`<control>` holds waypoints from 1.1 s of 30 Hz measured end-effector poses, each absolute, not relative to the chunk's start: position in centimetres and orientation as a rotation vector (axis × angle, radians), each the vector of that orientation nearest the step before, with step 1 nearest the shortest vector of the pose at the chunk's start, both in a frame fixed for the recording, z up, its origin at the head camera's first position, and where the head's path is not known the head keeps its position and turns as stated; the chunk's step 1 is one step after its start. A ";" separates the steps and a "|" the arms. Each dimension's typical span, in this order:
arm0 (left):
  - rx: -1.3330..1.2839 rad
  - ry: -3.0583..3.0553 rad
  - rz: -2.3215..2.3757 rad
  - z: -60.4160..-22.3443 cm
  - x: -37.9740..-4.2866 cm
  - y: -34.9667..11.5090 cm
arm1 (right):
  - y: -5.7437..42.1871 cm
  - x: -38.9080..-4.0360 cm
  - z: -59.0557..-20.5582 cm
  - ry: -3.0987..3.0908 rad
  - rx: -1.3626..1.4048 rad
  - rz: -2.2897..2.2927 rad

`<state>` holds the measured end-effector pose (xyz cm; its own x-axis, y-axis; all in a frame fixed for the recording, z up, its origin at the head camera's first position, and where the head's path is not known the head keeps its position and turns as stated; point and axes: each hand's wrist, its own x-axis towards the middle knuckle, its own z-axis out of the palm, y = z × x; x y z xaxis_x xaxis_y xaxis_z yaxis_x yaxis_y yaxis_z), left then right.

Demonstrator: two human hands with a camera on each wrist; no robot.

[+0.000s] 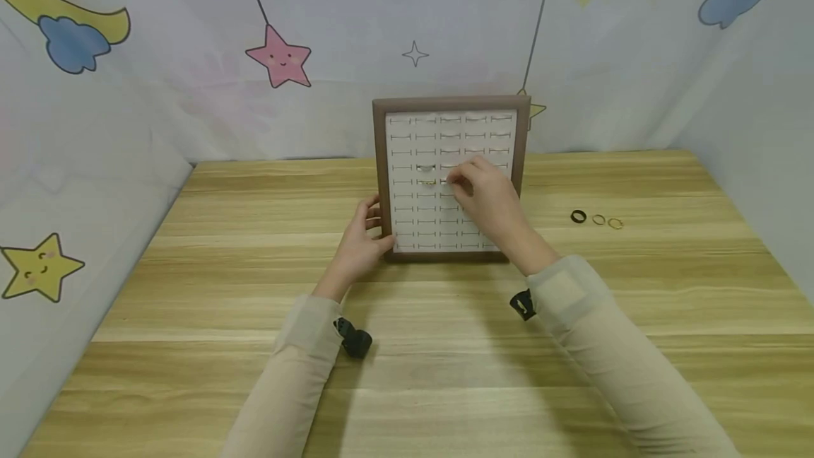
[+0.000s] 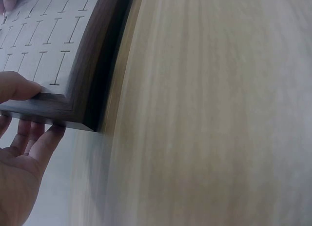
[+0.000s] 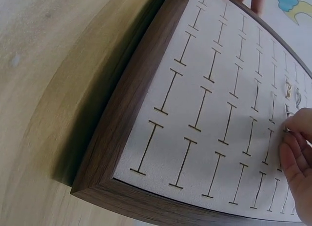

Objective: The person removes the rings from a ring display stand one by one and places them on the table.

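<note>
Brown, wood-grained framing [image 1: 451,103] edged the upright ring display board with a white slotted panel [image 1: 405,214], which stood on the pale yellow, wood-grained surface [image 1: 254,253] with its face turned toward the person. The left hand [image 1: 361,242] steadied its lower left side, its grip pressed together on the framing, thumb in front and fingers behind. The right hand [image 1: 490,196] was at the middle of the panel, its grip pinching something small, apparently a ring; the fingertips hid most of it.

The step in hand looked like seating that ring in the third slot of its row, just beside a ring that already sat there. The next move seemed to call for a firm, careful push into the slit while the left hand braced the board, since the narrow opening might resist.

Counted up, there was one board, with what appeared to be ten rows of five slots, some covered by the right hand. Two rings showed clearly in the second column: a silver-coloured ring [image 1: 426,168] and, directly below, a gold-coloured ring [image 1: 427,182]. Three more lay loose to the board's right: a thick black ring [image 1: 578,221], a thin gold ring [image 1: 599,224] and another gold-toned ring [image 1: 615,228].
</note>
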<state>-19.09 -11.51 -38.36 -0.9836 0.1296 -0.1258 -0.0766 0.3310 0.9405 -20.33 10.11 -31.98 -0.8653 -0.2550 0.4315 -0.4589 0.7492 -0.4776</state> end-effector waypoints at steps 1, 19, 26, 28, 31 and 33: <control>0.047 2.411 1.721 -38.4 -19.1 -11.5 | 10.2 -20.4 -31.9 -2.611 0.544 0.867; 0.034 2.422 1.699 -38.3 -18.9 -11.6 | 15.5 -21.2 -30.2 -2.467 0.173 1.484; 0.032 2.428 1.680 -38.3 -19.0 -11.5 | 20.5 -21.5 -29.9 -2.279 -0.058 1.664; 0.033 2.433 1.673 -38.3 -19.0 -11.5 | 22.0 -21.5 -30.1 -2.228 -0.106 1.715; 0.038 2.437 1.670 -38.3 -19.0 -11.5 | 24.4 -21.6 -30.7 -2.231 -0.208 1.695; 0.040 2.439 1.668 -38.3 -19.1 -11.5 | 25.9 -21.5 -31.3 -2.283 -0.283 1.650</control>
<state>-19.05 -11.52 -38.31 -0.9823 0.1266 -0.1378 -0.0825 0.3678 0.9262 -21.50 25.85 -31.29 -0.9325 0.3359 0.1329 -0.0209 0.3173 -0.9481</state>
